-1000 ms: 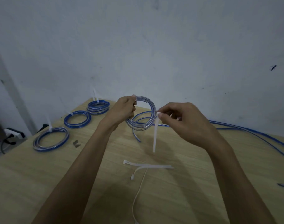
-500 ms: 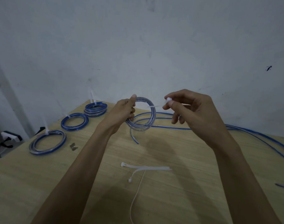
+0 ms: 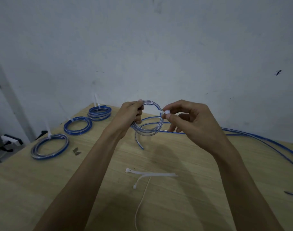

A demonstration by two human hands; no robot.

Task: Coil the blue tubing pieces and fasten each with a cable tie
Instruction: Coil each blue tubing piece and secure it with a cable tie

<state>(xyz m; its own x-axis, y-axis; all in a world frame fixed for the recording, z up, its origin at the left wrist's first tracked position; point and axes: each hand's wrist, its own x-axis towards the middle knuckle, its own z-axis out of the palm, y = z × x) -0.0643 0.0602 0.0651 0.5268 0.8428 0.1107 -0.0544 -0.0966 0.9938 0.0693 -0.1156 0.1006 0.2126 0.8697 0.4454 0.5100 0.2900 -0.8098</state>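
Note:
My left hand (image 3: 130,115) grips the left side of a coil of blue and clear tubing (image 3: 150,131), held upright above the table. My right hand (image 3: 190,120) pinches the white head of a cable tie (image 3: 166,112) at the coil's right rim; the strap runs round the tubing there. One loose tube end (image 3: 139,143) hangs down from the coil. Three tied coils lie at the left: a near one (image 3: 49,146), a middle one (image 3: 77,125) and a far one (image 3: 99,112).
Spare white cable ties (image 3: 150,175) lie on the wooden table (image 3: 184,189) in front of me. Long uncoiled blue tubing (image 3: 266,141) runs off to the right along the wall. A small metal scrap (image 3: 76,151) lies near the left coils. A power strip (image 3: 10,140) sits beyond the table's left edge.
My right hand, which held the tie hanging down beside the coil, lifted it and has brought its head against the coil's right rim. The left hand keeps its grip.

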